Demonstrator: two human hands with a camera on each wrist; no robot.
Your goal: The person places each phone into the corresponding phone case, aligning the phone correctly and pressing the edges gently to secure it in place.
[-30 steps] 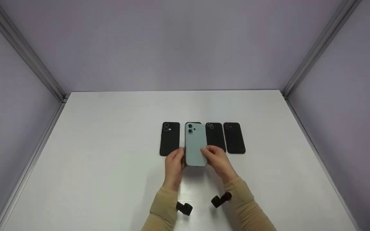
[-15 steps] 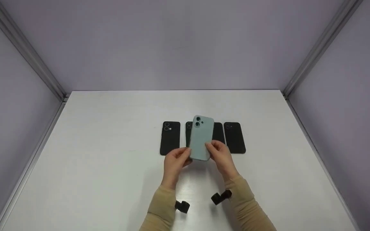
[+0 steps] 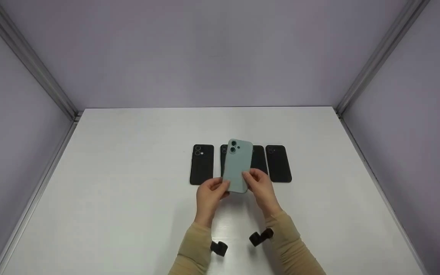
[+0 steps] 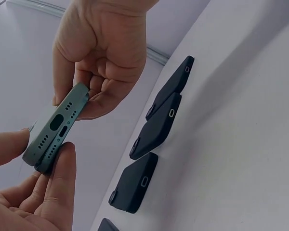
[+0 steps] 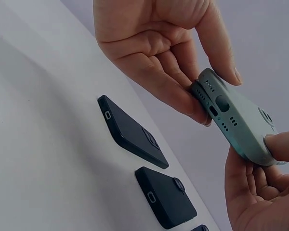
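A pale green phone case [image 3: 238, 164] is held up in both hands, camera end away from me and leaning slightly right. In the left wrist view, the case's bottom edge [image 4: 37, 153] lies beside the bottom edge of a teal phone [image 4: 51, 154], with a narrow gap between them at one corner. My left hand [image 3: 208, 198] pinches the lower left corner, thumb over the back. The right hand [image 3: 262, 191] grips the lower right side, thumb on the back and fingers underneath. In the right wrist view, the case [image 5: 248, 122] shows its round port opening.
Several black phones lie in a row on the white table [image 3: 128, 183]: one at left [image 3: 202, 164], one at right [image 3: 279, 164], others partly covered by the case in the head view. Purple-grey walls [image 3: 220, 57] surround the table. A small black camera sits on each wrist.
The case and phone have moved up and right, tilting slightly clockwise, then settled back a little. My left thumb has come over the lower left corner. The black phones have stayed put.
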